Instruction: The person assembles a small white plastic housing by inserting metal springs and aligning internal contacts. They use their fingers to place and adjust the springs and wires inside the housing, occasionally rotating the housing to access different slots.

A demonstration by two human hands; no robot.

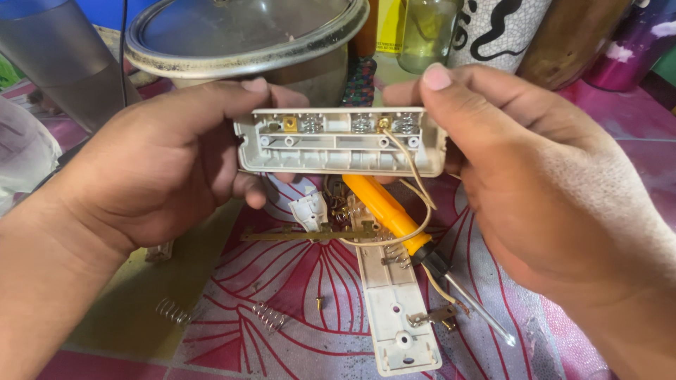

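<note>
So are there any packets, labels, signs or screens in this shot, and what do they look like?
No screens or signs; three containers at the back edge carry print or colour.
White crackle-patterned container with black curling marks: top centre-right, rounded.
Yellow label on an orange bottle: top centre, flat, upright, print too small to tell.
Purple glossy container with pale patches: top right corner, tilted.

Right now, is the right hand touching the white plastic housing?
Touching. The head view shows the right hand with its thumb pressed on the top right edge of the white plastic housing, fingers behind it. The left hand grips the other end.
</note>
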